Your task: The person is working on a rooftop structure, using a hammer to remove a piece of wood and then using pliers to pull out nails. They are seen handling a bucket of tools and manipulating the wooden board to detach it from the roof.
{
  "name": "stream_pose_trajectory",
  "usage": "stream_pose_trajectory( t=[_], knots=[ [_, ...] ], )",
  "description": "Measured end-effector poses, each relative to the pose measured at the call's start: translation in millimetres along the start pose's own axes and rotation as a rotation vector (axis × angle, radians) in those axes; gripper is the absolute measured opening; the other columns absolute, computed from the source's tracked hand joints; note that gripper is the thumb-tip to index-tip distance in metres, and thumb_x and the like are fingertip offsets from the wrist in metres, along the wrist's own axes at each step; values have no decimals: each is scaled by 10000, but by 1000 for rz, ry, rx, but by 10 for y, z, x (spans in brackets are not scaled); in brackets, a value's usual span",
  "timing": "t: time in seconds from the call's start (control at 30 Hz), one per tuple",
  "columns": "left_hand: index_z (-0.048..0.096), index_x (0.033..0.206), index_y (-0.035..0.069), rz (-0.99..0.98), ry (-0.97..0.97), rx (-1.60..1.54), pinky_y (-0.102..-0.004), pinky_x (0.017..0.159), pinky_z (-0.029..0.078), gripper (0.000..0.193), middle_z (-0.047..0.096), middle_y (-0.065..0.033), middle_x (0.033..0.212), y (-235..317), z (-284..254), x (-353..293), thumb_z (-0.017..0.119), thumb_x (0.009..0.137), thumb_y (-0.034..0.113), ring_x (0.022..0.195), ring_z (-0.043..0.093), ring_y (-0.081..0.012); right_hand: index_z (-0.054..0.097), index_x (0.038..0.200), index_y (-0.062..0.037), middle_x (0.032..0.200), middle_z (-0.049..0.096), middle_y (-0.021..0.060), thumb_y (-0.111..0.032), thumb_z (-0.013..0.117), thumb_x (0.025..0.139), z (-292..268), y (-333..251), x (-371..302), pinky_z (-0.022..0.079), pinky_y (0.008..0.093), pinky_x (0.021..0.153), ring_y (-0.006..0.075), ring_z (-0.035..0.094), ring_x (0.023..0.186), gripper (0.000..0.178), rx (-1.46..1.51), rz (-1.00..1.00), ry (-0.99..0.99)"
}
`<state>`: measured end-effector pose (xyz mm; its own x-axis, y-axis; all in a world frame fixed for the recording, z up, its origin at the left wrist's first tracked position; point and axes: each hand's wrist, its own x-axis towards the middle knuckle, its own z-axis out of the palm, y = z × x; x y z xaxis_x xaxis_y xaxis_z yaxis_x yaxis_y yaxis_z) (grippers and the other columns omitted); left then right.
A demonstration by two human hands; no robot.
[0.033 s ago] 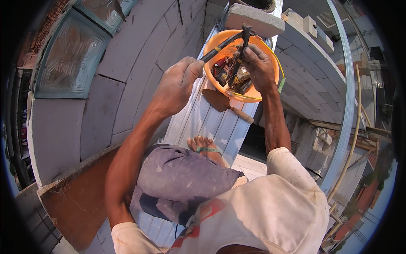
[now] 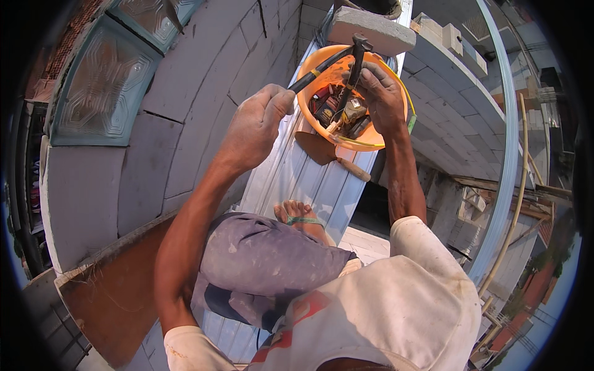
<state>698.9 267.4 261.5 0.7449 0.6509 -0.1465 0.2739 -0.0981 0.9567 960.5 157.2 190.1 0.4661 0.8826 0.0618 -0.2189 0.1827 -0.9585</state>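
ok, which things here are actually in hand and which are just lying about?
In hand:
- left hand grips a hammer by its handle
- right hand at the hammer's head, over the orange bucket of tools

Lying about:
- trowel on the metal sheet
- grey block behind the bucket
- glass block in the wall

Grey block wall [image 2: 204,80] left, patterned glass blocks [image 2: 99,93] set in; corrugated metal sheet [image 2: 297,179] underfoot; daylight.

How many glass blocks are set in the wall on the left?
2 show. One glass block sits in the grey wall, left of the left hand. A second glass block is above it at the top edge, partly cut off. More may lie out of frame.
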Motion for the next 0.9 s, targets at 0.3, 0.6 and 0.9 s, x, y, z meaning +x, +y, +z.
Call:
stream_pose_trajectory(
  t=[0.3, 0.6, 0.9],
  knots=[
    [563, 895, 97, 125, 46, -49, -231, 495, 327, 406, 353, 95, 680, 46, -186, -7, 533, 1093, 449, 559, 318, -21, 615, 1378, -36, 1199, 721, 139, -238, 790, 922, -201, -489, 209, 595, 372, 887, 266, 716, 1050, 529, -929, -368, 178],
    [553, 853, 109, -100, -123, -207, -233, 489, 327, 379, 341, 91, 685, 38, -365, -127, 527, 1098, 397, 562, 329, -36, 660, 1279, 31, 1110, 738, 137, -178, 903, 789, -191, -386, 261, 625, 372, 888, 225, 730, 963, 585, -301, 69, -293],
    [552, 842, 107, -107, -125, -115, -237, 477, 331, 386, 349, 89, 684, -14, -429, -183, 553, 1083, 408, 554, 329, -32, 751, 1056, 42, 899, 746, 85, -162, 863, 847, -12, -433, -26, 584, 314, 767, 163, 702, 798, 313, -332, 152, -112]
  ],
)
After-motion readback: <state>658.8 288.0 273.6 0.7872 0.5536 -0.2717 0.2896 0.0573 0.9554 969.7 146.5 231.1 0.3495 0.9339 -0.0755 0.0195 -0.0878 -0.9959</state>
